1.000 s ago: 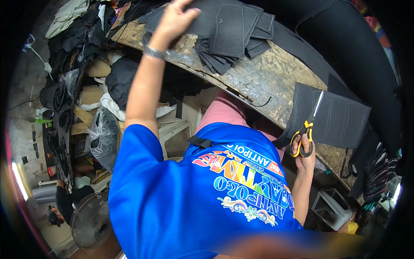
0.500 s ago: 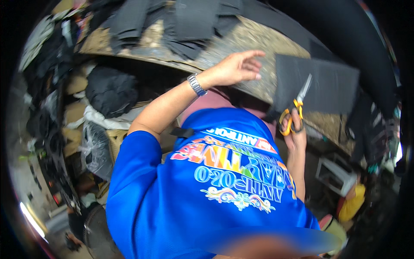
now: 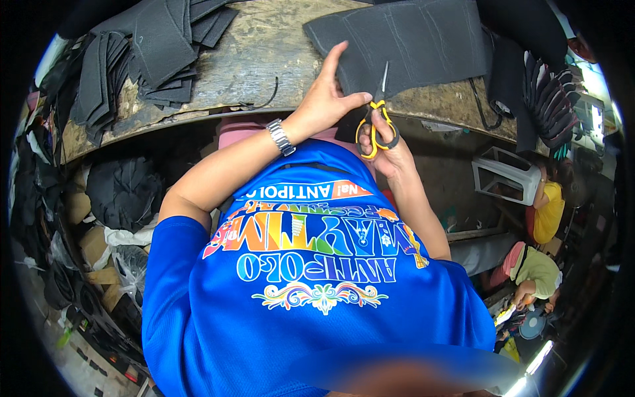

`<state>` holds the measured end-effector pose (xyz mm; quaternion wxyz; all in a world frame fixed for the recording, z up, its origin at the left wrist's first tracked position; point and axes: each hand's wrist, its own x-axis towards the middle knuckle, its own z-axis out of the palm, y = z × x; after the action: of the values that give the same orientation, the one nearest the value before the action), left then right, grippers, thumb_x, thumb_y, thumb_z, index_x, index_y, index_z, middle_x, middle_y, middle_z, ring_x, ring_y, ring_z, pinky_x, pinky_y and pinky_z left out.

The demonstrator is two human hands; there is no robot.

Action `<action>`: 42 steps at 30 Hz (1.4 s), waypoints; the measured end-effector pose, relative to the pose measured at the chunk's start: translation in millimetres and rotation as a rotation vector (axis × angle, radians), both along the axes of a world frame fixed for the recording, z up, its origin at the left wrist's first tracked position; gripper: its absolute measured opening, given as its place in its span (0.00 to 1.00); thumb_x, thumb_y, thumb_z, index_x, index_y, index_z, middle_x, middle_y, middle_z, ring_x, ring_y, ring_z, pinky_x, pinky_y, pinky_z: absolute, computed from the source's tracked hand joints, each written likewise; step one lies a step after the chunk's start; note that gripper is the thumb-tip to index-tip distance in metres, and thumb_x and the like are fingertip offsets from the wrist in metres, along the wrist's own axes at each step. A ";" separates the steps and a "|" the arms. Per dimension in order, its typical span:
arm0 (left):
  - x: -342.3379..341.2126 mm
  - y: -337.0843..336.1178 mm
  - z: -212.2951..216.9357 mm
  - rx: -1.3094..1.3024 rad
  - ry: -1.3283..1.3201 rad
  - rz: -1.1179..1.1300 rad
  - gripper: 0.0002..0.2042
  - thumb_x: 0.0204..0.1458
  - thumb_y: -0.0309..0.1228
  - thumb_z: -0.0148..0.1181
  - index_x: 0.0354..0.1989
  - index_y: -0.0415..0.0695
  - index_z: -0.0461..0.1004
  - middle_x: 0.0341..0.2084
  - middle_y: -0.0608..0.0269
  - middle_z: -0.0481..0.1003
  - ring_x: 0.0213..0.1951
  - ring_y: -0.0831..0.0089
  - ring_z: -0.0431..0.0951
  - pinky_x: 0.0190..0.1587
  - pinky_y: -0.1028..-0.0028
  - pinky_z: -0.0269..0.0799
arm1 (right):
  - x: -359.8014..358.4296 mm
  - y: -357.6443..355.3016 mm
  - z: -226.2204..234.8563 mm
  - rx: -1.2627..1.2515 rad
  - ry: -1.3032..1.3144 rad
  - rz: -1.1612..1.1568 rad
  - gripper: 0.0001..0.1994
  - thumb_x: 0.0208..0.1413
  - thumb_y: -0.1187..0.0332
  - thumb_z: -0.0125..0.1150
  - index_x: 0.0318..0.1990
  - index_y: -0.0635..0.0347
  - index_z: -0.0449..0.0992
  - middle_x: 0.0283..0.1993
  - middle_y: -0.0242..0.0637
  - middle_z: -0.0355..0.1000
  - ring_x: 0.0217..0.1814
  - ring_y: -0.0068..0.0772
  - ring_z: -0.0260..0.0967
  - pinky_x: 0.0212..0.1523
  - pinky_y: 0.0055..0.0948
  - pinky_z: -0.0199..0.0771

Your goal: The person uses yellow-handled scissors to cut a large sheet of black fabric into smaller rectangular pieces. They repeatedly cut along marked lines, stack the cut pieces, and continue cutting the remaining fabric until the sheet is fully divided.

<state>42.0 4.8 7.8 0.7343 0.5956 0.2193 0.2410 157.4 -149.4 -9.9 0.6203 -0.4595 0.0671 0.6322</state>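
Left hand pressed flat, fingers spread, on a dark fabric panel lying on the worn wooden workbench | right hand gripped yellow-handled scissors, blades at the panel's near edge | cut black pieces stacked at left

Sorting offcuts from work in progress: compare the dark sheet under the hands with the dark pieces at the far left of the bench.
The dark sheet is one large piece lying flat; the stacked pieces are many smaller ones, overlapping in a loose heap. The left hand presses the sheet and the scissors in the right hand meet its edge; the pile lies untouched. Both look like the same dark grey material on the wooden bench.
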 end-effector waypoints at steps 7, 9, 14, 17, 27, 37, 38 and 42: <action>8.9 45.8 -18.5 0.241 0.144 0.065 0.21 0.49 0.28 0.69 0.53 0.44 0.76 0.44 0.59 0.79 0.45 0.74 0.77 0.51 0.75 0.73 | 15.8 -31.5 21.4 0.201 -0.276 0.397 0.23 0.59 0.47 0.59 0.38 0.63 0.72 0.27 0.35 0.70 0.27 0.26 0.68 0.29 0.24 0.68; 1.4 57.4 -20.6 0.045 0.060 0.107 0.25 0.42 0.24 0.73 0.53 0.44 0.76 0.40 0.62 0.80 0.44 0.73 0.78 0.53 0.73 0.72 | 28.0 -45.3 31.3 0.208 -0.317 0.625 0.24 0.57 0.46 0.60 0.40 0.63 0.71 0.27 0.35 0.70 0.28 0.26 0.68 0.31 0.24 0.69; -16.0 59.8 -19.5 0.233 0.064 0.089 0.29 0.44 0.21 0.71 0.59 0.44 0.72 0.51 0.61 0.75 0.50 0.76 0.74 0.55 0.75 0.71 | 31.7 -52.1 36.8 0.062 -0.402 0.741 0.31 0.49 0.38 0.64 0.39 0.62 0.72 0.28 0.33 0.71 0.29 0.25 0.71 0.32 0.23 0.69; -22.9 48.9 -21.1 0.302 0.057 0.072 0.31 0.44 0.21 0.71 0.60 0.45 0.70 0.54 0.61 0.73 0.55 0.75 0.72 0.59 0.74 0.67 | 30.3 -40.2 33.5 0.082 -0.390 0.714 0.27 0.52 0.43 0.62 0.40 0.62 0.72 0.28 0.33 0.71 0.29 0.24 0.70 0.33 0.23 0.69; -31.5 38.3 -28.2 0.308 0.053 0.087 0.33 0.44 0.21 0.70 0.63 0.45 0.68 0.56 0.59 0.73 0.57 0.73 0.70 0.61 0.73 0.65 | 22.8 -23.7 32.7 0.133 -0.401 0.640 0.21 0.58 0.49 0.60 0.41 0.62 0.71 0.28 0.33 0.70 0.28 0.22 0.68 0.31 0.22 0.70; -32.1 38.4 -30.1 0.254 0.066 0.061 0.36 0.43 0.23 0.71 0.65 0.46 0.65 0.59 0.54 0.70 0.61 0.69 0.69 0.63 0.71 0.63 | 15.4 -23.8 38.8 -0.094 -0.432 0.602 0.17 0.59 0.53 0.62 0.33 0.59 0.72 0.20 0.30 0.68 0.17 0.19 0.64 0.20 0.18 0.64; -32.4 37.3 -30.3 0.232 0.046 0.049 0.37 0.43 0.23 0.71 0.65 0.46 0.64 0.60 0.54 0.69 0.62 0.69 0.67 0.64 0.71 0.62 | 15.4 -22.0 39.1 -0.083 -0.419 0.607 0.18 0.59 0.52 0.62 0.33 0.59 0.72 0.20 0.30 0.68 0.18 0.19 0.64 0.21 0.19 0.65; -36.0 26.5 -29.0 0.210 -0.001 -0.006 0.40 0.42 0.22 0.71 0.68 0.44 0.60 0.64 0.53 0.64 0.66 0.69 0.62 0.67 0.72 0.57 | 18.1 -10.8 40.7 -0.002 -0.398 0.604 0.20 0.59 0.49 0.60 0.32 0.59 0.72 0.20 0.31 0.68 0.19 0.21 0.65 0.22 0.20 0.66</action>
<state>6.0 31.3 -21.3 0.6686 0.6697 0.1906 0.2609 175.5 -160.2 30.8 0.4059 -0.5731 -0.1933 0.6851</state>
